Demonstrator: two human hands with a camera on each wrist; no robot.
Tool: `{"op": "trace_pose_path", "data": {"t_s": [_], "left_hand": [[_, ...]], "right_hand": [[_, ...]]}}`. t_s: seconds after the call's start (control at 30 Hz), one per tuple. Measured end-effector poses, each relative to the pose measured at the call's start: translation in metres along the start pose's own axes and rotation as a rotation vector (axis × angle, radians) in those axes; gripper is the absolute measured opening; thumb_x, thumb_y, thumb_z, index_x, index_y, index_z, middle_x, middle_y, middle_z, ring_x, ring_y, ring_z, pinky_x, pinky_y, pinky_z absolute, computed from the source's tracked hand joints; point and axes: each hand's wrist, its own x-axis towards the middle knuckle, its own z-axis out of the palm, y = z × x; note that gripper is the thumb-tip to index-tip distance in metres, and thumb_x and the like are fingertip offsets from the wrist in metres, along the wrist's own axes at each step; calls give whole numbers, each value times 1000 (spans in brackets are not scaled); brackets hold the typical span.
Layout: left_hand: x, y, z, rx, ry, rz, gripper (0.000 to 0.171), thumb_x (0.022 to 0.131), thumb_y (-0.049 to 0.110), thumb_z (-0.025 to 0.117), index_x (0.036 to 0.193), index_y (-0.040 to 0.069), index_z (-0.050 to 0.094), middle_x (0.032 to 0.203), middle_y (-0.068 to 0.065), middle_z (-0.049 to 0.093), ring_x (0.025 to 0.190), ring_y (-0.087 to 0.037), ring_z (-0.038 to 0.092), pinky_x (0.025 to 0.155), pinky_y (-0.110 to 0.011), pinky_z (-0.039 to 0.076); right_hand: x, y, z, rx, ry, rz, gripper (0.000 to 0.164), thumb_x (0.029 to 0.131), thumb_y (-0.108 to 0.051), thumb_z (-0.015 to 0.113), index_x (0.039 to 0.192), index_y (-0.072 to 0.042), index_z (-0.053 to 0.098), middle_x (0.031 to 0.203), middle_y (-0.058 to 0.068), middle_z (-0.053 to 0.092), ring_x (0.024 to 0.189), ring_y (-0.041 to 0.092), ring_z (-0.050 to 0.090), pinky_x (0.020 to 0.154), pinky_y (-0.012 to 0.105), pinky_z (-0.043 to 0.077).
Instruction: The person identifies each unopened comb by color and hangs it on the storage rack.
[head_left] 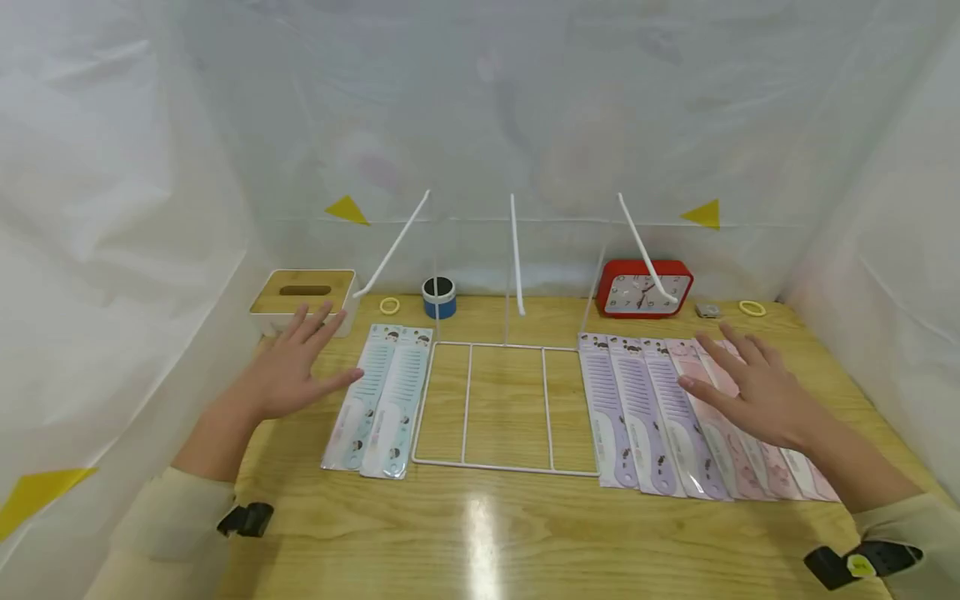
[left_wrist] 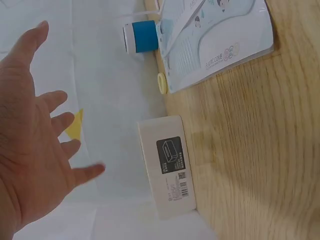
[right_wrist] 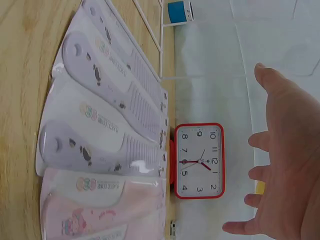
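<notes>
My left hand (head_left: 288,371) hovers with fingers spread, left of two blue packaged combs (head_left: 401,400) lying on the table. In the left wrist view the same hand (left_wrist: 35,135) holds nothing. My right hand (head_left: 757,392), also spread and holding nothing, is above pink packaged combs (head_left: 738,467). Beside those lie several purple packaged combs (head_left: 622,417), printed sides up, seen closely in the right wrist view. Between the two groups stands a white wire rack (head_left: 506,469) with three upper prongs (head_left: 516,250) reaching forward.
Along the back are a tissue box (head_left: 303,292) with a wooden lid, a yellow ring (head_left: 389,306), a blue cylinder (head_left: 440,300), a red clock (head_left: 647,289), a small grey object (head_left: 707,310) and another yellow ring (head_left: 752,308). White sheeting (head_left: 525,108) surrounds the table.
</notes>
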Motion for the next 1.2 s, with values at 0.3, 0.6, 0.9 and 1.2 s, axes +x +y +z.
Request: {"op": "trace_pose_path", "data": {"t_s": [0.3,0.6,0.9,1.2], "left_hand": [[21,-18,11,-265,-54,22,86,97,52,60,160,9,21,164,-22,19,147,-49,23,109,-70,33],[59,-31,33,-371,-63,-13,76,95,46,66,153,6,38,158,-22,34,132,-42,48,104,-61,44],[86,-44,56,-521,-80,-217,67,96,43,65,153,14,42,141,-23,50,126,-39,50,98,-51,49],[104,-51,70,-591,-97,-191,60,97,36,67,150,16,47,126,-15,53,102,-28,48,79,-32,44]], "right_hand": [[-1,-30,23,195,14,-98,77,95,-48,65,157,-15,33,154,21,38,124,42,52,88,57,54],[-5,-54,73,461,-42,-141,69,91,-40,73,150,-16,46,144,12,54,93,8,63,69,24,56],[-7,-60,108,759,-109,-120,73,83,-21,82,146,-7,48,139,20,57,81,10,66,61,24,55],[-8,-60,122,730,-121,-77,69,80,-24,85,140,-8,57,74,2,70,58,5,57,48,21,46]]}}
